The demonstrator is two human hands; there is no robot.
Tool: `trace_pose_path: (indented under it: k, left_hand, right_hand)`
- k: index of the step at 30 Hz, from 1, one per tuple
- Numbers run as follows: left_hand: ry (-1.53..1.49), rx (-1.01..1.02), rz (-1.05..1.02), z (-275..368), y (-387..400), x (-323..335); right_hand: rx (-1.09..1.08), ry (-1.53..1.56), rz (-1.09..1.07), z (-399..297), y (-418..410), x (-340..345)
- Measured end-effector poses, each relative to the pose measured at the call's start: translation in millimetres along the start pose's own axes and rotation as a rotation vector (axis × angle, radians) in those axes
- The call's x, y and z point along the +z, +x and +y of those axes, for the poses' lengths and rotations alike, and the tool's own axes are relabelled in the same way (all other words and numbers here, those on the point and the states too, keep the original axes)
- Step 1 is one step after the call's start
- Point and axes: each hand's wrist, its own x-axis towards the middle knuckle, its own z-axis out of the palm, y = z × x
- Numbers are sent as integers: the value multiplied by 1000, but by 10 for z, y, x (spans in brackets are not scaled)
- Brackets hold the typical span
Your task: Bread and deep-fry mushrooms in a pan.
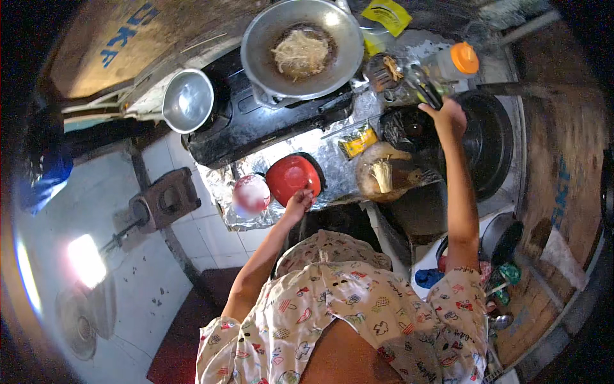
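My left hand (300,201) is at the near edge of a red plastic bowl (293,177), its fingers bent against the rim. My right hand (450,117), reaching out at the right, is closed on the black handle of a utensil (428,91) whose far end is blurred. A metal wok (259,62) on the stove holds a pale stringy mass (301,54) in oil. Left of the red bowl is a smaller bowl with white powder (251,194). Enoki mushrooms (382,175) lie on a round plate or board near the foil's right side. A slotted turner (380,77) bears a fried piece.
A black gas stove (268,129) stands on foil, with a metal pot (188,101) at its left. Rightward are a yellow packet (359,142), an orange-lidded container (464,58) and a large black basin (496,144). A yellow pouch (387,17) lies beyond.
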Motion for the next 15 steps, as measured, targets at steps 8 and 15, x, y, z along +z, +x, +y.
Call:
trace_pose_path:
  k: [8, 15]
  left_hand:
    - [-27, -14, -266, -141, -153, 96]
    - [132, -145, -421, -149, 89, -40]
  right_hand:
    - [487, 1970, -129, -499, -1377, 461]
    - [516, 1884, -170, -387, -1752, 420]
